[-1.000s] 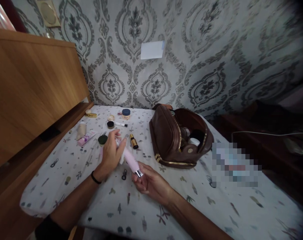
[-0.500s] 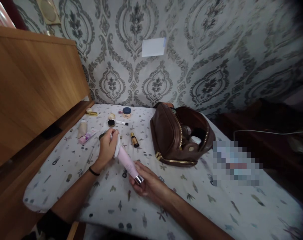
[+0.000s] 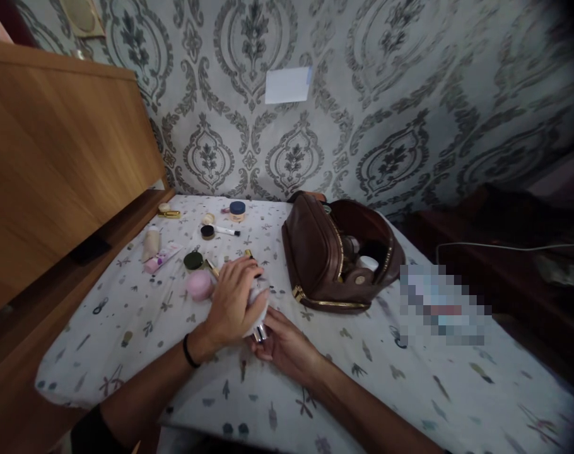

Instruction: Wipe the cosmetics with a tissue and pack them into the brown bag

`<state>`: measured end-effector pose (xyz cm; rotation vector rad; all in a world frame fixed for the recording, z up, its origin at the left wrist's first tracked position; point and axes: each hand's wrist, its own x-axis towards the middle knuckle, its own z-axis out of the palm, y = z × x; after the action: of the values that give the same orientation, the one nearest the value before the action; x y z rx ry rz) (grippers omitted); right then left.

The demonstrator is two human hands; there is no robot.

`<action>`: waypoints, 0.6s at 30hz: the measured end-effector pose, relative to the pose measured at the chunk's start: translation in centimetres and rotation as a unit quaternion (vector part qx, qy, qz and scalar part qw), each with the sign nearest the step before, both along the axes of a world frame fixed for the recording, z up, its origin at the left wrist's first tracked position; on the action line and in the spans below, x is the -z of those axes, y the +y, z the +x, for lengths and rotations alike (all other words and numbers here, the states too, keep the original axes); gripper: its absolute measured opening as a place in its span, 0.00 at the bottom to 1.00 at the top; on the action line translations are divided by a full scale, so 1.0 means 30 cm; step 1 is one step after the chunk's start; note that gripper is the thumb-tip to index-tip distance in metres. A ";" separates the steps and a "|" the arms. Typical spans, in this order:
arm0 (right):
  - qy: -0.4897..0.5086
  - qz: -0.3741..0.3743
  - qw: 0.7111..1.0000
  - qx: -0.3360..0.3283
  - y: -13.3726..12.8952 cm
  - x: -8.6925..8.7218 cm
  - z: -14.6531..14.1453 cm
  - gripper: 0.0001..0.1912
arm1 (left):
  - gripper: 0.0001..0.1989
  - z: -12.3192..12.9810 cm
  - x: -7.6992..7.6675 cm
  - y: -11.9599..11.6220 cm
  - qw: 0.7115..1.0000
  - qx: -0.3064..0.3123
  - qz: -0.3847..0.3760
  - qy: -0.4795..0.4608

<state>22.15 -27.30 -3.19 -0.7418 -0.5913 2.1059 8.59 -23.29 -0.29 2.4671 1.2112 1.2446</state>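
Observation:
My left hand (image 3: 234, 299) is closed over a white wipe (image 3: 260, 296), which it presses round a cosmetic tube (image 3: 259, 333). Most of the pink tube is hidden by that hand and the wipe; its silver cap end shows. My right hand (image 3: 287, 345) grips the tube at the cap end from the right. Just left of my left hand are a pink round jar (image 3: 199, 285) and a dark green lidded jar (image 3: 193, 260). Behind its fingers a small gold-and-black bottle (image 3: 248, 253) is partly covered.
An unzipped brown leather bag (image 3: 315, 252) with cosmetics inside stands right of the hands. Farther back lie a blue-lidded jar (image 3: 237, 211), a brush (image 3: 226, 231) and a black-lidded pot (image 3: 207, 232). A beige tube (image 3: 151, 243) and a pink-purple tube (image 3: 161, 258) lie left. A wooden cabinet (image 3: 69, 132) borders the left.
My left hand has slid with the wipe along the tube toward the silver cap, covering the pink body. The pink and green jars it was hiding now show. My right hand stays at the cap.

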 end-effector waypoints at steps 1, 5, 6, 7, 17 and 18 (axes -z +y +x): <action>0.003 0.007 1.000 -0.009 -0.001 -0.006 0.002 0.26 | 0.12 -0.015 0.002 0.020 1.000 -0.018 -0.006 -0.021; 0.021 0.027 0.998 -0.048 -0.009 -0.025 0.005 0.25 | 0.12 -0.088 0.012 0.113 0.977 -0.112 -0.067 -0.171; 0.024 0.029 0.998 -0.055 -0.011 -0.027 0.005 0.24 | 0.12 -0.101 0.013 0.128 0.963 -0.127 -0.097 -0.216; 0.027 0.031 0.997 -0.062 -0.013 -0.029 0.005 0.25 | 0.13 -0.109 0.012 0.137 0.948 -0.131 -0.133 -0.259; 0.030 0.061 0.994 -0.085 -0.018 -0.008 0.001 0.28 | 0.27 -0.047 -0.002 0.093 0.762 -0.077 -0.355 -0.536; 0.030 0.062 0.994 -0.087 -0.019 -0.005 0.000 0.28 | 0.27 -0.041 -0.001 0.093 0.730 -0.064 -0.386 -0.560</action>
<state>22.13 -27.86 -3.03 -0.5733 -0.7700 2.2185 7.37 -20.51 -0.27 0.7435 1.1058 1.4320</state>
